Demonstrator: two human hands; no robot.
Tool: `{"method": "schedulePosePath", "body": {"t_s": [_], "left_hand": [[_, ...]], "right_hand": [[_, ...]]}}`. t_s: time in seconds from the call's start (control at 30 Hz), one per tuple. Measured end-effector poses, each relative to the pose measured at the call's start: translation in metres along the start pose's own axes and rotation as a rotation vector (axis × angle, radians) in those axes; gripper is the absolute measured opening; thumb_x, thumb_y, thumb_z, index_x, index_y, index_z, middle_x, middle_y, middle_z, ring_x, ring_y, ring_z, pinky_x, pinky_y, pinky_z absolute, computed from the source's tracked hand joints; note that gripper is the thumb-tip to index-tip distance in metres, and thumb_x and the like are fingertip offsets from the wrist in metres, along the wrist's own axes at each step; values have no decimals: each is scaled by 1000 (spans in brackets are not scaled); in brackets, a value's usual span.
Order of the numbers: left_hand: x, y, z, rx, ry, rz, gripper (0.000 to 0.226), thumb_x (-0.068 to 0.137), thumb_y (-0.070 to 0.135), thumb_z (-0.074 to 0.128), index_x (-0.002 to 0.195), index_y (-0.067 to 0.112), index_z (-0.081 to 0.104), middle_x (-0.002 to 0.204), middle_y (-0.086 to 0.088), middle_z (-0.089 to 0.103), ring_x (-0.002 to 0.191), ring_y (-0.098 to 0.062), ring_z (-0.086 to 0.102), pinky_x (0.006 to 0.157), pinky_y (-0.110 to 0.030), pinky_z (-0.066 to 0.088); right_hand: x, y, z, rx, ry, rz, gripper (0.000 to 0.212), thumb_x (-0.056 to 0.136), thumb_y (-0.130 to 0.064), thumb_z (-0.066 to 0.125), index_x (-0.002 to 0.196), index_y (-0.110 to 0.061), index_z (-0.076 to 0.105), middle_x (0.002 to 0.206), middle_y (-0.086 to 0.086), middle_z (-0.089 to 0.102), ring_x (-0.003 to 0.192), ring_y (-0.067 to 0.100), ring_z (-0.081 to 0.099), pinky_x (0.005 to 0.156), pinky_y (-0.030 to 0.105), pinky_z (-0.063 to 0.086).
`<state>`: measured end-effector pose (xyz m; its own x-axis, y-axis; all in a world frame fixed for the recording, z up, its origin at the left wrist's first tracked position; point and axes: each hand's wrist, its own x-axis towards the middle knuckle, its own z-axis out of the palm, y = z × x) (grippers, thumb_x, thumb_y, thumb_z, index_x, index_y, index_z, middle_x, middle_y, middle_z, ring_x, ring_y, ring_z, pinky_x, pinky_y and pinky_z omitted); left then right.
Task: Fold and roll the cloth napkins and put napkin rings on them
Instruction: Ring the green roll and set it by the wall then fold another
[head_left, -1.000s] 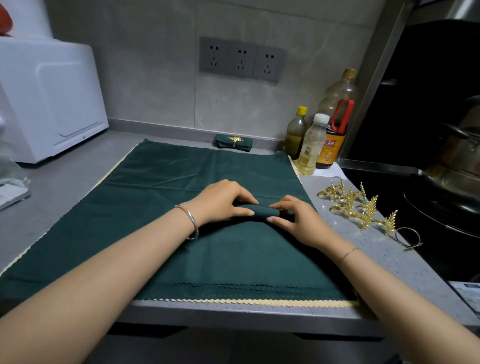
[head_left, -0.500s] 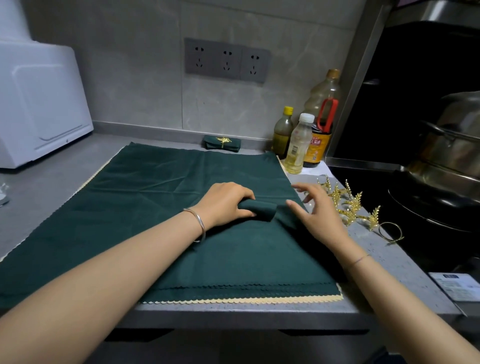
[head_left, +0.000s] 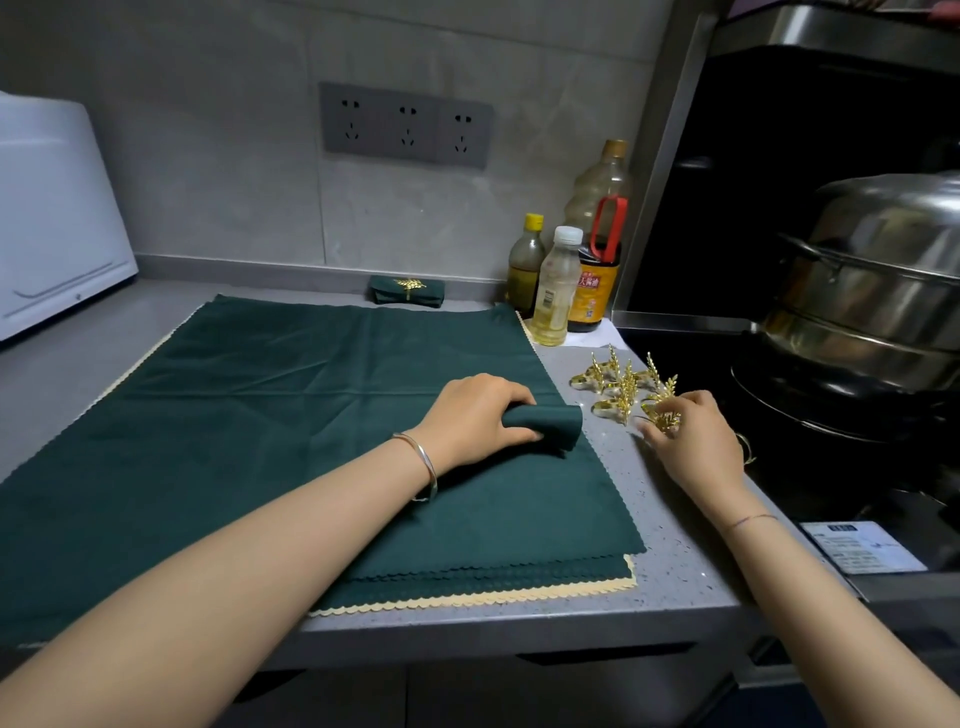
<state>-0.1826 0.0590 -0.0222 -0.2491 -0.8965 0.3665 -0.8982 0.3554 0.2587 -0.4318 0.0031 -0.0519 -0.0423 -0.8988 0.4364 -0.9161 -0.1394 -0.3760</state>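
Note:
My left hand (head_left: 475, 418) grips a rolled dark green napkin (head_left: 553, 423), holding it down on a stack of flat green napkins (head_left: 270, 415) spread over the grey counter. Its free end sticks out to the right of my fingers. My right hand (head_left: 688, 441) rests on the counter to the right, with its fingertips closed on a gold leaf-shaped napkin ring (head_left: 662, 413) at the near edge of a cluster of gold rings (head_left: 615, 382). A finished rolled napkin with a gold ring (head_left: 408, 291) lies by the back wall.
Three bottles (head_left: 558, 291) stand at the back right of the counter. A black cooktop with a steel steamer pot (head_left: 872, 291) lies to the right, a white appliance (head_left: 52, 218) at the far left. The counter's front edge (head_left: 519, 634) is close below the napkins.
My right hand let go of the rolled napkin and moved right to the gold rings, taking hold of one. My left hand kept its grip on the roll. The view shifted rightward.

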Motion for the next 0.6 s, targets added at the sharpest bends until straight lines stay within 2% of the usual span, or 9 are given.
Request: {"method": "schedulePosePath", "body": {"t_s": [0.17,0.23,0.3,0.33,0.37,0.43,0.47,0.53,0.6], "left_hand": [[3,1,2,-10,13,-7,38,83,49,63,113,26,64,106,7,68,101,-16,58,75,-26,39],[3,-2,0,-16,24,-21,35,83,49,63,111,28,65,103,8,68,99,-15,58,73,-25,39],[1,-9,-5,-18,35,-47,31,83,49,64,106,29,66,97,9,67,95,-15,58,69,-25,36],[0,-14,-8,-17,40,-66,30,82,50,64,104,30,66,95,9,67,94,-15,58,68,-25,35],[-1,-20,-11,-14,47,-85,29,82,50,65,103,30,66,95,9,67,93,-15,58,67,-25,34],[-5,-35,-19,-4,68,-133,29,81,50,66,102,30,66,98,9,68,94,-16,58,66,-26,33],[-8,-44,-21,0,79,-159,29,81,50,66,102,29,66,99,9,68,95,-16,59,66,-26,33],[-14,-62,-27,8,92,-211,29,80,49,67,101,29,67,101,9,68,96,-16,59,66,-25,33],[-19,-77,-30,6,98,-258,28,80,49,68,100,29,67,100,10,69,95,-15,60,66,-25,34]], "right_hand": [[-2,0,-10,-24,13,-86,22,85,-32,68,94,-13,71,113,4,58,94,24,58,69,36,49],[-1,-5,-16,65,-1,-115,16,82,-30,72,85,-14,73,109,2,60,100,22,56,75,36,47],[0,-19,-23,272,-61,-138,11,79,-27,75,78,-16,73,106,1,62,103,16,55,87,36,46],[0,-28,-26,415,-126,-133,9,78,-24,75,77,-16,73,104,2,65,102,11,57,90,31,46],[-1,-39,-30,558,-202,-117,8,79,-21,74,77,-13,74,101,4,68,98,5,59,88,24,48],[0,-61,-29,783,-318,-59,11,81,-17,72,82,-6,73,91,4,71,80,-6,61,73,7,47],[2,-71,-25,854,-351,-23,14,83,-18,71,84,-4,72,86,3,70,71,-8,60,66,3,45],[8,-93,-12,971,-403,63,19,83,-24,71,89,-5,70,83,2,67,69,-1,59,62,6,45],[15,-111,3,1121,-460,160,22,82,-28,71,94,-10,64,88,4,66,73,8,62,68,13,50]]}}
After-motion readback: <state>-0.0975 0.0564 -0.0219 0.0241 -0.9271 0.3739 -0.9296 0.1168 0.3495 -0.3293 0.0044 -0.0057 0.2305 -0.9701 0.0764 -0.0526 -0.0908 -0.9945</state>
